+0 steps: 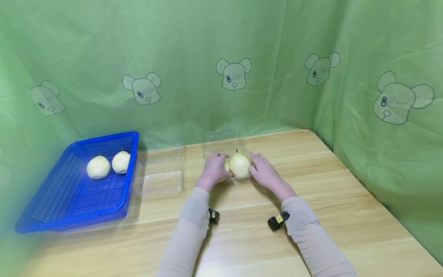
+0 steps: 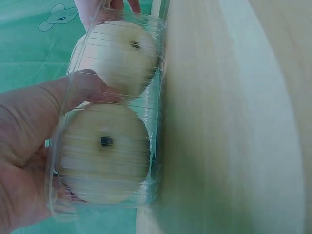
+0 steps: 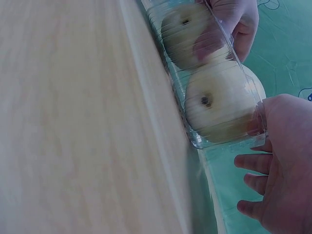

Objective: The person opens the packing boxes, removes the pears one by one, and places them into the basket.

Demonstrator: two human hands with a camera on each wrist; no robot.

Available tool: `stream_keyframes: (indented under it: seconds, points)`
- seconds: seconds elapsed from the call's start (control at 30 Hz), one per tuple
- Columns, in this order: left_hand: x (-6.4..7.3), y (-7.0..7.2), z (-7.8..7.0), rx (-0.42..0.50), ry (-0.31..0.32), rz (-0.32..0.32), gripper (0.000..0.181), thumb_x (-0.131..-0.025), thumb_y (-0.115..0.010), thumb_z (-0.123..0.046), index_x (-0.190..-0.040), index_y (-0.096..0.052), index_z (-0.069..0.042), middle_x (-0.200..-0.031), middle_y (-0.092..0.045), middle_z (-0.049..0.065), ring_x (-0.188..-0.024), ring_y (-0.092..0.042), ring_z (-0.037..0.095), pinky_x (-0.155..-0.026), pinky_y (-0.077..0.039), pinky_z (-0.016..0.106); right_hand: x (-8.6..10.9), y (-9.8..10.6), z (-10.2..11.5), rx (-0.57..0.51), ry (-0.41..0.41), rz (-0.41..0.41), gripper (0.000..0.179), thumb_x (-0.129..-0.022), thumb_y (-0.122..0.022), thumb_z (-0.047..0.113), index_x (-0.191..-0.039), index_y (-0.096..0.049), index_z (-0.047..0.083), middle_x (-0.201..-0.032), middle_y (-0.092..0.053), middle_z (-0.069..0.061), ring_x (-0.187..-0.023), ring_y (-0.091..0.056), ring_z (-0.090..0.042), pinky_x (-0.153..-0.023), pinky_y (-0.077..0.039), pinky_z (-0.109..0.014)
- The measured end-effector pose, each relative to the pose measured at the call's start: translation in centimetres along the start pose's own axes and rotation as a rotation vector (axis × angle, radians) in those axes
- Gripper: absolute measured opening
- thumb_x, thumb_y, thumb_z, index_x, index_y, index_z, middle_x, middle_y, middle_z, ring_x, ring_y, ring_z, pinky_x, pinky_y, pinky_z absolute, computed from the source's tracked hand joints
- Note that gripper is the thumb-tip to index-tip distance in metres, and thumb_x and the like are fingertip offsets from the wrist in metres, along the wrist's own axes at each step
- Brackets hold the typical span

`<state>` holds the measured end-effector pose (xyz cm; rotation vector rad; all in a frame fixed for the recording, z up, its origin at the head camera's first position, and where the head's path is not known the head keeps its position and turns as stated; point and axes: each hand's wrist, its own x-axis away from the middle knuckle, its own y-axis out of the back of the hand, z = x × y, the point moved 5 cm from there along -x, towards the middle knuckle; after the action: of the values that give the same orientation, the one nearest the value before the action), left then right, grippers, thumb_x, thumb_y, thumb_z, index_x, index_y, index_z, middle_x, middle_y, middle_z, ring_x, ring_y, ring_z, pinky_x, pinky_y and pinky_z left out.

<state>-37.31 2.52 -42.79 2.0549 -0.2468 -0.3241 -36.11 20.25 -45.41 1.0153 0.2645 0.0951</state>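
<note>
Two pale yellow pears lie side by side in a clear plastic box (image 2: 155, 105) with its lid (image 1: 221, 135) folded back. My left hand (image 1: 214, 169) grips the left pear (image 2: 105, 156), its thumb between the two fruits and its fingers round the far side. That pear is mostly hidden by the hand in the head view. The right pear (image 1: 239, 166) stands with its stem up. At the box's right end, my right hand (image 1: 264, 170) has its thumb against the right pear, and its other fingers reach out fairly straight and spread in the right wrist view.
A blue basket (image 1: 126, 200) at the left holds two more pears (image 1: 98, 167). Between it and my hands lies another clear plastic box (image 1: 160, 181), opened out. The wooden table (image 1: 249, 246) ends at a green curtain (image 1: 194, 46) behind and to the right.
</note>
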Motion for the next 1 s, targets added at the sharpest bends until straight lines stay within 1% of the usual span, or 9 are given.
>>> stream_keyframes:
  seconds: [0.2, 0.33, 0.5, 0.7, 0.83, 1.0]
  points:
    - [-0.1, 0.3, 0.4, 0.083, -0.011, -0.033, 0.076, -0.066, -0.087, -0.020, -0.134, -0.056, -0.010, -0.139, -0.053, 0.018, -0.123, -0.053, 0.038, -0.107, -0.044, 0.050, 0.0, -0.1, 0.0, -0.006, -0.014, 0.012, 0.063, -0.097, -0.040, 0.026, -0.153, -0.023, 0.003, -0.157, -0.031, -0.021, -0.148, -0.020, -0.041, -0.121, -0.019, -0.057]
    - [-0.1, 0.6, 0.6, 0.117, -0.015, -0.054, 0.075, -0.066, -0.086, -0.018, -0.134, -0.055, -0.011, -0.141, -0.051, 0.017, -0.125, -0.052, 0.037, -0.108, -0.043, 0.049, 0.0, -0.1, 0.1, -0.007, -0.011, 0.009, 0.063, -0.096, -0.039, 0.025, -0.153, -0.023, 0.003, -0.157, -0.031, -0.020, -0.148, -0.019, -0.042, -0.121, -0.018, -0.057]
    - [0.0, 1.1, 0.7, 0.130, -0.018, -0.066, 0.072, -0.068, -0.084, -0.015, -0.134, -0.056, -0.011, -0.143, -0.050, 0.017, -0.128, -0.049, 0.038, -0.110, -0.041, 0.049, -0.1, 0.0, 0.1, -0.006, -0.002, 0.004, 0.062, -0.097, -0.039, 0.023, -0.153, -0.024, 0.002, -0.157, -0.030, -0.021, -0.147, -0.019, -0.043, -0.120, -0.018, -0.058]
    - [0.2, 1.5, 0.5, 0.147, -0.022, -0.075, 0.072, -0.068, -0.083, -0.014, -0.135, -0.055, -0.011, -0.143, -0.050, 0.016, -0.127, -0.048, 0.038, -0.106, -0.044, 0.049, 0.0, 0.0, 0.2, -0.010, 0.000, 0.004, 0.062, -0.097, -0.040, 0.024, -0.153, -0.024, 0.002, -0.157, -0.031, -0.020, -0.148, -0.020, -0.042, -0.121, -0.018, -0.058]
    - [0.3, 2.0, 0.5, 0.157, -0.023, -0.085, 0.074, -0.067, -0.082, -0.013, -0.136, -0.055, -0.012, -0.142, -0.050, 0.016, -0.127, -0.049, 0.036, -0.105, -0.045, 0.050, 0.0, 0.0, 0.2, 0.022, 0.002, 0.002, 0.062, -0.096, -0.040, 0.024, -0.152, -0.026, 0.001, -0.157, -0.031, -0.020, -0.148, -0.019, -0.042, -0.121, -0.017, -0.058]
    - [0.5, 2.8, 0.2, 0.195, -0.013, -0.093, 0.076, -0.067, -0.082, -0.011, -0.138, -0.053, -0.012, -0.142, -0.049, 0.014, -0.125, -0.050, 0.035, -0.102, -0.048, 0.050, 0.1, 0.1, 0.2, 0.100, 0.006, -0.003, 0.062, -0.097, -0.039, 0.027, -0.152, -0.027, 0.001, -0.158, -0.028, -0.020, -0.149, -0.015, -0.041, -0.121, -0.016, -0.058]
